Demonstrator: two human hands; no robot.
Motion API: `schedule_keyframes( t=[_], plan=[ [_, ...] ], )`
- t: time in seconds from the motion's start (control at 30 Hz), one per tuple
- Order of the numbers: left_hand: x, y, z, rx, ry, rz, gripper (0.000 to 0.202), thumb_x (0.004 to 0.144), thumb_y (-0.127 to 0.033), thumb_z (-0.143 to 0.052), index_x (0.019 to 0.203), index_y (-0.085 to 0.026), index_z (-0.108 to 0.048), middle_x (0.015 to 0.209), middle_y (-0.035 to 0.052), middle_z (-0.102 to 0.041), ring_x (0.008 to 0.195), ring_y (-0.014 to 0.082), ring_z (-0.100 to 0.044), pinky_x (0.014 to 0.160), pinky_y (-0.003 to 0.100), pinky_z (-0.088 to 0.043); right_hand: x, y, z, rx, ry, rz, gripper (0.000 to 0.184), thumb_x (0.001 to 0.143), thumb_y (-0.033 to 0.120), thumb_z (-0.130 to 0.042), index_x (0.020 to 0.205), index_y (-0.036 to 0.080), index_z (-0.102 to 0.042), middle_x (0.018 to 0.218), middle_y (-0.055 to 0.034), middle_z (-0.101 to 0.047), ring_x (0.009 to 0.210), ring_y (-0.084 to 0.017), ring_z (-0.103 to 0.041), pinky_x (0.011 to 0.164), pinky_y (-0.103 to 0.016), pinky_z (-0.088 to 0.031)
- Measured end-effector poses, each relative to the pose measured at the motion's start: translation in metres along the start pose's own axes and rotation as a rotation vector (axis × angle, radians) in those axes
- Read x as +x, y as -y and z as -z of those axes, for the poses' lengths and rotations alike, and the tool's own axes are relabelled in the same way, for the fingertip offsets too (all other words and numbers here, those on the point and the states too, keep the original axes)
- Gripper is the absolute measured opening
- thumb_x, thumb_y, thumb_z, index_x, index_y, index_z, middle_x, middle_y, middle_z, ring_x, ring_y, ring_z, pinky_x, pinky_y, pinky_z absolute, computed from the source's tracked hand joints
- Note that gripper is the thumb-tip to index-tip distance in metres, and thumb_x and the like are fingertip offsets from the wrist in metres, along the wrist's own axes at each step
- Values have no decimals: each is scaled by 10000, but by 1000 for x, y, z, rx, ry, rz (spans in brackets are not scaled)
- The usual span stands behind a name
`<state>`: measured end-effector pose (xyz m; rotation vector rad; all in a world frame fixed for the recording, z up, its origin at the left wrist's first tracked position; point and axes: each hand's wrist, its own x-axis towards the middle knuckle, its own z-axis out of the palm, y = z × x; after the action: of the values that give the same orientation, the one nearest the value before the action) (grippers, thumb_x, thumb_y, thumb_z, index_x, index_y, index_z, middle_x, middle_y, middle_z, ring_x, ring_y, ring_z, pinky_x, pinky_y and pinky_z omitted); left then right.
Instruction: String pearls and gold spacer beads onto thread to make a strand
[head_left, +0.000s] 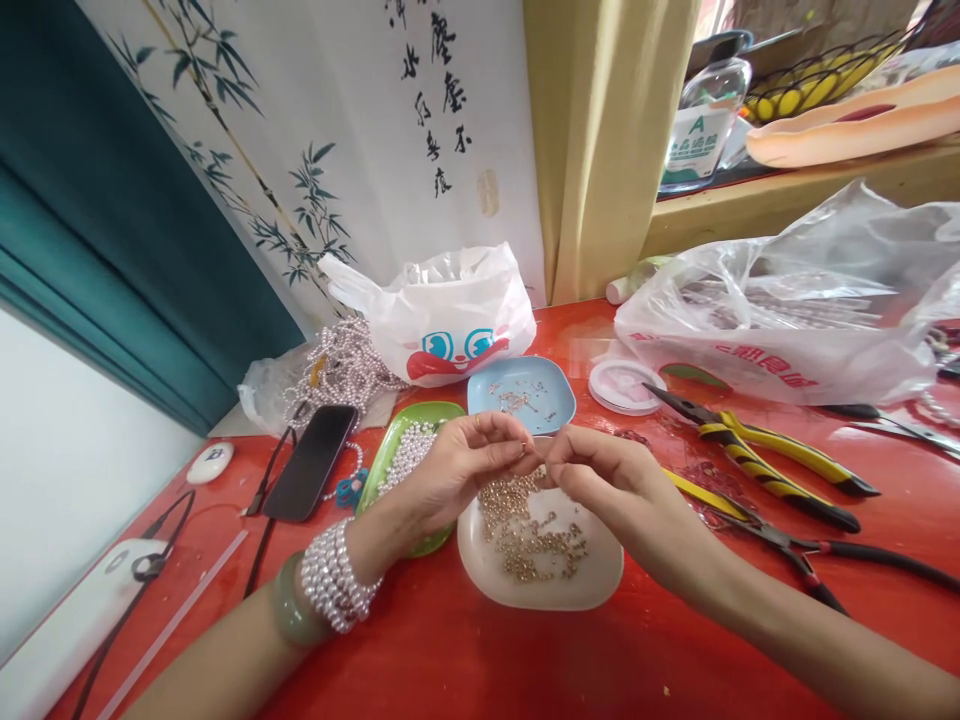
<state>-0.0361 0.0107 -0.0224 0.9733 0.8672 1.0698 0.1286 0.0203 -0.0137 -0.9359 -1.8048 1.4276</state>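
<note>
Over a white dish (pixel 480 575) of gold beads (pixel 536 548), my two hands meet fingertip to fingertip. My left hand (pixel 457 468) is closed in a pinch, with a tiny gold bead (pixel 524 448) showing at its fingertips. A thin strand, too fine to tell thread from wire, runs from there to my right hand (pixel 606 482), whose thumb and forefinger pinch it. Pearl strands and a green bangle (pixel 291 598) circle my left wrist. Behind that wrist sits a green tray (pixel 433 411) of white pearl beads (pixel 409 452). Farther back, a blue dish (pixel 559 392) holds small metal pieces.
Yellow-black pliers (pixel 757 460) and black-handled pliers (pixel 795 548) lie right of my right hand. A phone (pixel 311 465) and cable lie left. Plastic bags (pixel 465 310), a heap of pearl strands (pixel 349 365) and a round lidded container (pixel 624 388) stand behind on the red table (pixel 375 670).
</note>
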Motion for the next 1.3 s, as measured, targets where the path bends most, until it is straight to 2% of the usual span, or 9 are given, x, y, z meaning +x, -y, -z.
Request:
schedule_keyframes(
  t=[0.17,0.4,0.87,1.03,1.3],
  plan=[
    [2,2,0,-16,-21,8,78,633,-160,-679,679,-134,-620,606,-21,-542,564,67,-479,573,213,-359,-1,1,0,-9,-2,12,133,716,161,-408,587,189,-427,600,30,-469,555,-106,-420,503,-224,-309],
    [1,5,0,-68,-47,0,106,604,-132,-704,668,-125,-620,684,-3,-584,591,72,-520,603,210,-393,-1,-2,-1,-20,2,26,116,706,174,-404,603,183,-456,626,13,-510,605,-125,-476,534,-237,-329],
    [0,8,0,-143,-15,-16,114,615,-86,-697,658,-135,-603,680,-20,-604,597,59,-541,586,179,-394,-1,-3,-3,-44,-18,42,106,679,183,-392,584,182,-439,592,9,-508,582,-127,-477,522,-241,-338],
    [0,6,0,-101,-35,-26,105,615,-96,-700,643,-135,-606,659,-21,-605,574,55,-537,544,164,-390,2,-3,-3,-44,-2,50,125,705,185,-403,589,180,-449,591,10,-512,564,-120,-473,509,-236,-349],
    [0,1,3,53,-82,-95,99,638,-167,-692,711,-161,-626,719,2,-620,614,85,-555,580,200,-443,5,-7,-1,-27,19,56,156,793,270,-446,708,178,-539,657,5,-553,637,-135,-544,577,-251,-410]
  ],
)
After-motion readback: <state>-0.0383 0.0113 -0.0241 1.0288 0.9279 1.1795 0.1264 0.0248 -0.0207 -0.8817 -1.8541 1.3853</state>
